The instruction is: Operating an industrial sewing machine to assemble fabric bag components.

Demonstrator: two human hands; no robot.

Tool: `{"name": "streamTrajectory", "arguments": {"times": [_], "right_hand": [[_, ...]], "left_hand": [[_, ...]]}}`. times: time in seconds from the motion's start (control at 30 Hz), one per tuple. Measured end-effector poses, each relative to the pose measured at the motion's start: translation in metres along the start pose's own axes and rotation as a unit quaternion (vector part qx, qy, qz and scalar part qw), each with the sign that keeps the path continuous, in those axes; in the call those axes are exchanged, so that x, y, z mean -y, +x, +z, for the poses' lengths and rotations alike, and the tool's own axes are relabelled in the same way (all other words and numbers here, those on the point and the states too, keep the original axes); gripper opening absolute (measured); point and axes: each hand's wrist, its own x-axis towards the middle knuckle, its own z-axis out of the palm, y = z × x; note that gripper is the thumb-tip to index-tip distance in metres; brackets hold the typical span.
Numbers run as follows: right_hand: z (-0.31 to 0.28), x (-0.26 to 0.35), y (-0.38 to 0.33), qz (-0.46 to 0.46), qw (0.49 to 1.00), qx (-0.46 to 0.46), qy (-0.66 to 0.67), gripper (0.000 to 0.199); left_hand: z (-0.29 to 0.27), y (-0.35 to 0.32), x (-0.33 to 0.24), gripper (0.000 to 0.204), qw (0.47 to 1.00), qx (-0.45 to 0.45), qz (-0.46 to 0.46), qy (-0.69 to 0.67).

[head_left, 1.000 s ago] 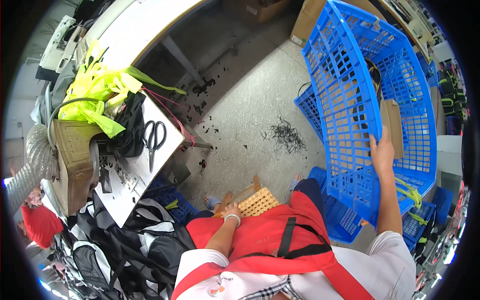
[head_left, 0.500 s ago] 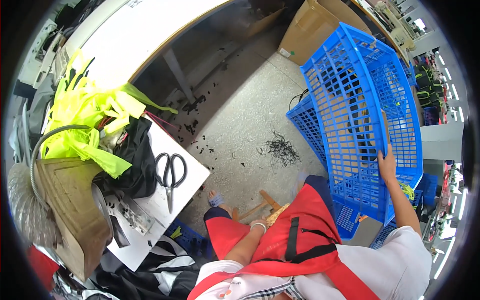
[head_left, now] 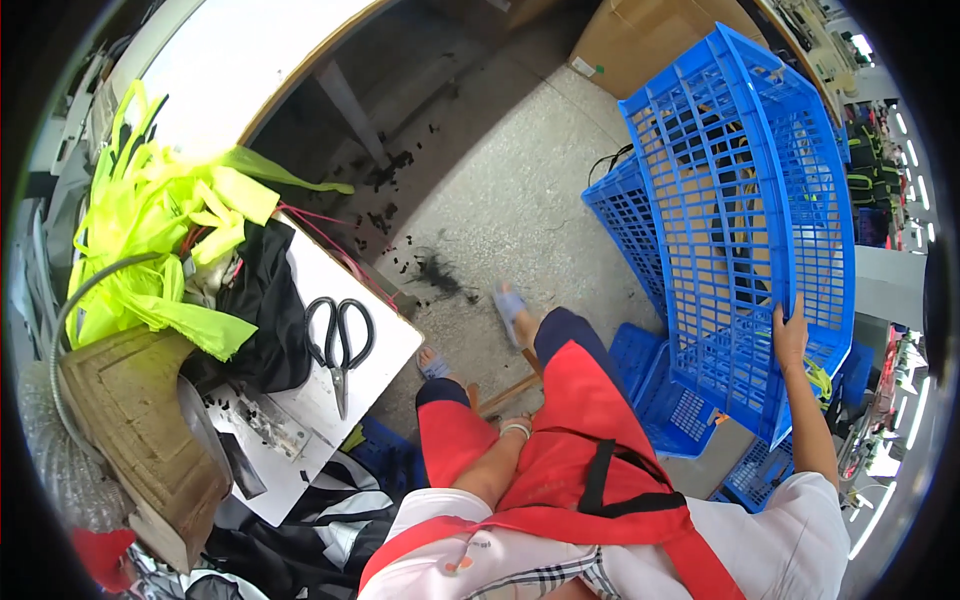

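**Right hand grips a tilted blue crate; left hand rests by the knee**

On the right of the frame the right hand (head_left: pixel 790 335) is clasped around the lower rim of a large blue crate (head_left: pixel 740 200), fingers wrapped over the edge. The crate stands tipped up on its side, its slatted bottom facing the camera, and fills the upper right of the frame. Behind and below it, more blue crates (head_left: pixel 625 225) sit stacked on the floor (head_left: pixel 500 200), touching the held one.

The left hand (head_left: pixel 512 428) sits at lower centre, down by the knee with a bracelet at the wrist; it is mostly hidden behind the red apron (head_left: pixel 580 420), so whether it is closed or loose cannot be told. A wooden stool edge (head_left: pixel 505 392) shows just beside it.

On the left of the frame a white worktop (head_left: pixel 330 400) carries black-handled scissors (head_left: pixel 338 335), lying flat. Just beside them lies a black cloth (head_left: pixel 265 310), and a heap of bright yellow-green fabric (head_left: pixel 160 240) spreads over the upper left. A cardboard box (head_left: pixel 640 40) stands at the top, near the crate's upper edge. Dark scraps (head_left: pixel 435 272) dot the floor in the middle.
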Motion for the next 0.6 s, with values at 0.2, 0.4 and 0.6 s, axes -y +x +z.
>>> {"name": "streamTrajectory", "arguments": {"times": [0.2,0.4,0.6], "right_hand": [[-0.016,0.018,0.000,-0.015,0.994,0.047,0.097,0.038],[-0.031,0.013,-0.015,-0.012,0.979,0.041,0.199,0.034],[-0.010,0.021,-0.069,0.032,0.968,0.088,0.231,0.027]], "left_hand": [[-0.060,-0.025,-0.008,0.056,0.969,0.048,0.119,0.212],[-0.173,-0.102,-0.119,0.038,0.919,-0.294,0.167,-0.204],[-0.210,-0.262,-0.353,0.093,0.811,-0.071,0.442,-0.378]]}}
